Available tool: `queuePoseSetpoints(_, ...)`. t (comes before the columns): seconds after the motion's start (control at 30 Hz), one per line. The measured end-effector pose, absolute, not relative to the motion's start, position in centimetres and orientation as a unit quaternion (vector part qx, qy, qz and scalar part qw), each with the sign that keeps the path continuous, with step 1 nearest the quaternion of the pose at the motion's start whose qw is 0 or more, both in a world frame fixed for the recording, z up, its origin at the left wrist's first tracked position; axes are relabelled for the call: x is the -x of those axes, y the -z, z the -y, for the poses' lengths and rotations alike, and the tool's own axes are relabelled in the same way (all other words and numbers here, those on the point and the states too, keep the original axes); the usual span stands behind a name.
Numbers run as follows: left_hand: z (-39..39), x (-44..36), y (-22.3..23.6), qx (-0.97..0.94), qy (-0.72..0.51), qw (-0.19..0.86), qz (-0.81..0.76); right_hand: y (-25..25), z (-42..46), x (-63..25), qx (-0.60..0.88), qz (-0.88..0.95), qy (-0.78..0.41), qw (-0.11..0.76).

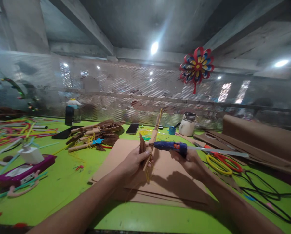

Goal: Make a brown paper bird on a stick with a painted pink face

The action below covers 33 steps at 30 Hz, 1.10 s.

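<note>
My left hand (pixel 133 161) is closed around a brown cardboard stick (pixel 156 125), held upright at a slant, with yellow string (pixel 160 118) along it. A folded brown piece (pixel 142 143) stands beside the stick, at my left fingers. In my right hand (pixel 192 165) is a blue hot glue gun (pixel 168 146), its nozzle at the stick just above my left thumb. A long translucent glue stick (pixel 218 151) juts from the gun's back. Whether the nozzle touches is too small to tell. Brown cardboard sheets (pixel 116 154) lie under both hands.
Brown bundles with sticks (pixel 94 133) lie at the left, near a purple power strip (pixel 40 166). A phone (pixel 132 128) and a white jug (pixel 187 125) stand farther back. Scissors (pixel 220 164), a black cable (pixel 264 191) and a cardboard pile (pixel 257 139) are at right.
</note>
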<state>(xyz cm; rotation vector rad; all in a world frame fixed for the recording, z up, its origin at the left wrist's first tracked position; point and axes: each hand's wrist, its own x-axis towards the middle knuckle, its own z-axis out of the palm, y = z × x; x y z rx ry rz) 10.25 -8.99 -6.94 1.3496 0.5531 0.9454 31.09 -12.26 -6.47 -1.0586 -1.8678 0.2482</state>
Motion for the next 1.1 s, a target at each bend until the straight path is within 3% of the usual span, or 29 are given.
queuePoseSetpoints(0.33,8.7,-10.1,7.2,-0.568,-0.410,0.669,-0.247,5.8,12.4,-32.3,0.441,0.773,-0.191,0.413)
queuePoseSetpoints(0.57,8.7,-10.1,7.3,-0.530,-0.408,0.710,-0.222,6.1,11.9,-32.2,0.444,0.758,-0.151,0.453)
queuePoseSetpoints(0.83,8.8,-10.0,7.0,-0.540,-0.413,0.696,-0.232,6.2,12.2,-32.5,0.407,0.795,-0.176,0.414)
queuePoseSetpoints(1.1,8.3,-10.0,7.4,-0.526,-0.402,0.713,-0.233,6.1,11.7,-32.7,0.415,0.782,-0.157,0.437)
